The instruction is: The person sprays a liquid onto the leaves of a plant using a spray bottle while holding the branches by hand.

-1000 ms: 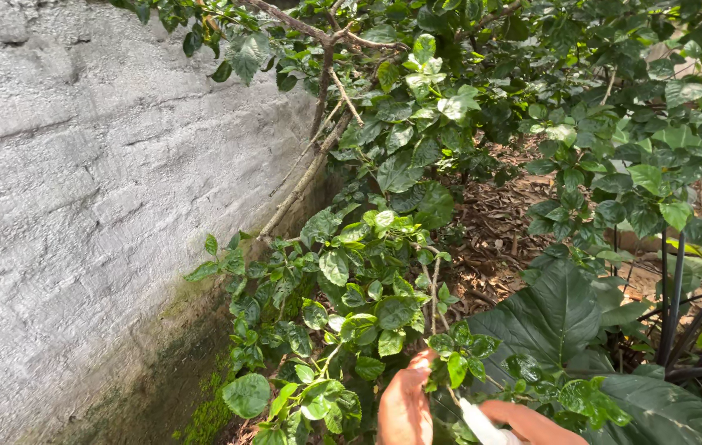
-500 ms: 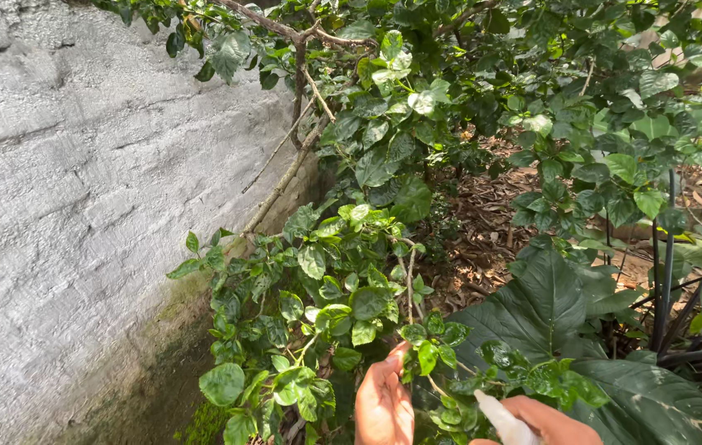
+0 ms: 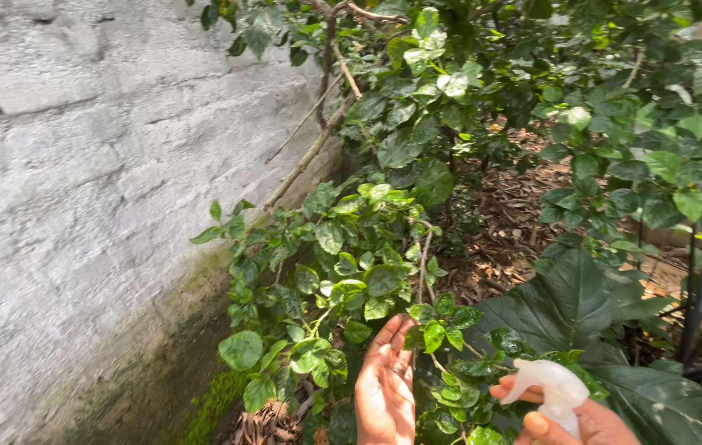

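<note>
I'm spraying the shrub by the wall. My left hand is open, palm behind a sprig; my right hand grips the sprayer low right. Next, I'd aim the nozzle squarely at those leaves.

A grey stone wall is closing off the whole left side, leaving only a narrow mossy gap at its foot. The leafy shrub is crowding the middle — its thin stems and a bare slanting branch are crossing the way upward. Big dark leaves are blocking the right. Behind the shrub, a patch of dry leaf litter is lying open — reachable between the stems.
</note>
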